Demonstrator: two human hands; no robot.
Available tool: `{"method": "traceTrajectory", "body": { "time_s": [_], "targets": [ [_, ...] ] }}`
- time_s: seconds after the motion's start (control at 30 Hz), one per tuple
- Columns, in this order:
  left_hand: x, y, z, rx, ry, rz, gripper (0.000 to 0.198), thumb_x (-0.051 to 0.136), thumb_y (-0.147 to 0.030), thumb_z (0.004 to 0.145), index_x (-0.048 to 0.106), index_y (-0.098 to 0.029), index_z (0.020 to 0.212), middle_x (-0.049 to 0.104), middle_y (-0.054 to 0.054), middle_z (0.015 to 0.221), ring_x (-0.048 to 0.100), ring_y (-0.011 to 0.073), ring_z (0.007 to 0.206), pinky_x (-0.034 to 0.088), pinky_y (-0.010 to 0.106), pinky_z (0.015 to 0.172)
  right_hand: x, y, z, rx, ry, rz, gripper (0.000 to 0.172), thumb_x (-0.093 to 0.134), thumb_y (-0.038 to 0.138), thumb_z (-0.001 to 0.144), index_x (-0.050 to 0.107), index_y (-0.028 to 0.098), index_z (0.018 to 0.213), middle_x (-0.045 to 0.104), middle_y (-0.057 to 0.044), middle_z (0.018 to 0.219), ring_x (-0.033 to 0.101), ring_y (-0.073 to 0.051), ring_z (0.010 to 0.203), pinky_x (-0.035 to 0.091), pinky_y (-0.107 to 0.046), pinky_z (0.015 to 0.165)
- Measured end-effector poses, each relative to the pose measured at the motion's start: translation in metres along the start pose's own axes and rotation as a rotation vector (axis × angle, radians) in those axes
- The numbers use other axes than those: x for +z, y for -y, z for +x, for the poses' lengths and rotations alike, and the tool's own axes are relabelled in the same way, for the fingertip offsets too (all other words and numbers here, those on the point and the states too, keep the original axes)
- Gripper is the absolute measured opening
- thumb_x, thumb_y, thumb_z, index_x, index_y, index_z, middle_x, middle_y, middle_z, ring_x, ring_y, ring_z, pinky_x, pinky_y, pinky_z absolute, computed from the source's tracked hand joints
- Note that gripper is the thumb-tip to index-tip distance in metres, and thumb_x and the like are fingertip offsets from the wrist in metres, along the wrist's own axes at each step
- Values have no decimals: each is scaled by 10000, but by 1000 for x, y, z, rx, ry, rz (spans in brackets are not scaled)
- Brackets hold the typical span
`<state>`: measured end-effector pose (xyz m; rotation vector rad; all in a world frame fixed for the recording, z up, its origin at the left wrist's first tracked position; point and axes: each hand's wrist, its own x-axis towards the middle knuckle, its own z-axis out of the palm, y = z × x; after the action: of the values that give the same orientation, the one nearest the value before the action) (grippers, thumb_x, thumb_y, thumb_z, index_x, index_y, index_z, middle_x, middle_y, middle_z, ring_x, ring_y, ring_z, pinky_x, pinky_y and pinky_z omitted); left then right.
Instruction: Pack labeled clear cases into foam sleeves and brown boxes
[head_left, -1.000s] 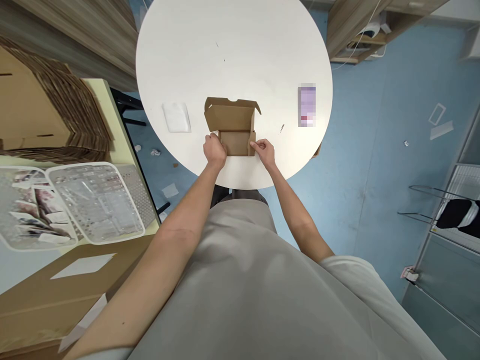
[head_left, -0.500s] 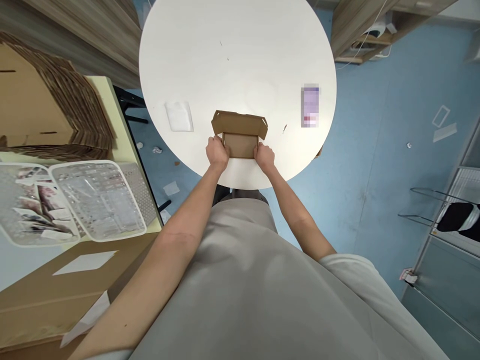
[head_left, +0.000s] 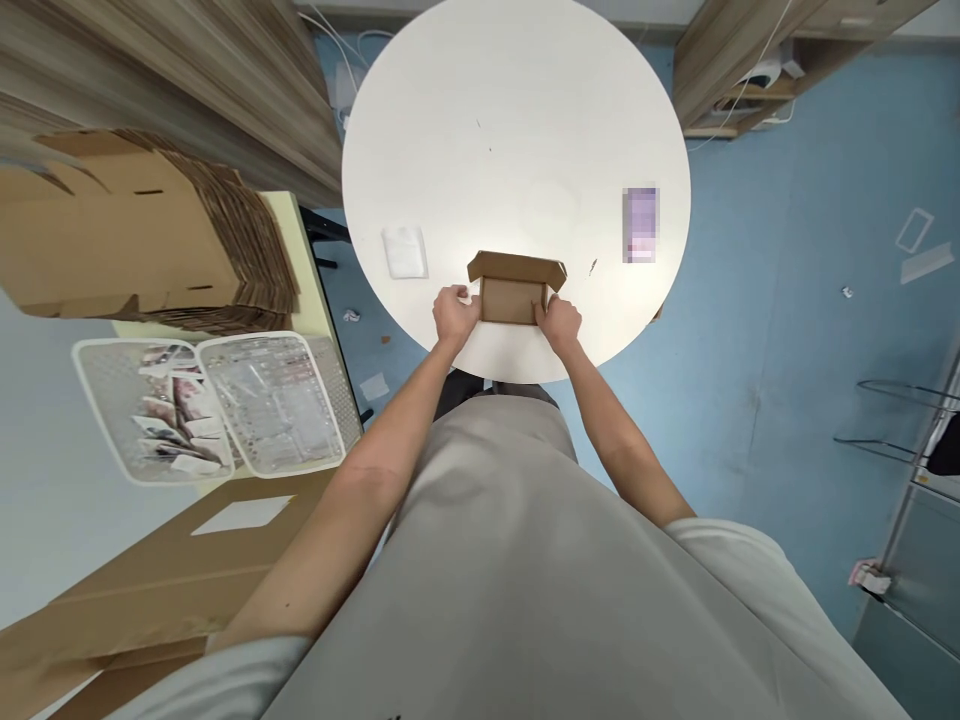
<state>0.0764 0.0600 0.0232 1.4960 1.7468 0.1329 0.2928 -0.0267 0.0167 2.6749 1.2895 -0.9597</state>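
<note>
A small brown cardboard box (head_left: pixel 511 300) lies near the front edge of the round white table, with its lid raised at the far side and flaps at the lid's corners. My right hand (head_left: pixel 560 320) is closed over the right wall, thumb inside. At the left wall, my left hand (head_left: pixel 454 316) has its fingers curled loosely with a gap between them and the thumb, whose tip is by the box's side. A flat white packet (head_left: pixel 405 252) lies to the left. Off to the right is a blurred purple item (head_left: pixel 640 225).
On the side table at left, a stack of flat cardboard boxes (head_left: pixel 150 240) stands behind two white baskets, one with printed packets (head_left: pixel 180 415), one with clear plastic pieces (head_left: pixel 277 405). A large carton (head_left: pixel 165 560) is nearer me. Scraps lie on the blue floor (head_left: pixel 765 300).
The view has shifted, so the table sits further right. My left hand has loosened from the box's left wall and its fingers have come apart. The right hand stays on the box.
</note>
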Motion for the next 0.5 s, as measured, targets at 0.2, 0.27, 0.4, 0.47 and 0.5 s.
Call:
{"method": "traceTrajectory", "body": {
  "time_s": [0.2, 0.27, 0.4, 0.47, 0.5],
  "targets": [
    [-68, 28, 53, -172, -309, 36, 523, 735, -354, 949, 579, -164, 1412, 606, 241, 1509, 565, 409, 1484, 427, 565, 1302, -26, -13, -50, 79, -73, 5, 497, 468, 615, 1158, 697, 175, 1137, 796, -200, 1020, 769, -371, 990, 556, -445, 890],
    [-81, 34, 76, -233, -318, 40, 634, 820, -424, 896, 572, -145, 1409, 594, 272, 1532, 544, 448, 1518, 426, 594, 1307, -30, -19, -71, 127, -82, 2, 470, 474, 587, 1165, 709, 180, 1171, 807, -180, 1014, 776, -360, 1013, 537, -411, 875],
    [-84, 35, 105, -301, -177, 24, 771, 926, -439, 800, 563, -139, 1412, 602, 309, 1541, 535, 490, 1544, 457, 653, 1271, -35, -30, -112, 233, -97, 5, 401, 497, 521, 1168, 736, 200, 1183, 834, -158, 1057, 785, -341, 1050, 509, -375, 846],
    [-80, 34, 110, -295, -152, 35, 777, 943, -410, 785, 565, -135, 1405, 584, 320, 1559, 521, 481, 1565, 444, 640, 1287, -37, -35, -130, 279, -112, 14, 375, 508, 496, 1168, 744, 206, 1178, 842, -155, 1081, 786, -336, 1063, 499, -365, 833],
    [-78, 33, 110, -286, -156, 43, 770, 944, -392, 782, 566, -132, 1401, 574, 323, 1567, 513, 474, 1574, 432, 630, 1300, -37, -38, -137, 299, -119, 20, 363, 515, 486, 1168, 747, 206, 1177, 845, -153, 1086, 787, -332, 1063, 495, -360, 826]
  ]
}}
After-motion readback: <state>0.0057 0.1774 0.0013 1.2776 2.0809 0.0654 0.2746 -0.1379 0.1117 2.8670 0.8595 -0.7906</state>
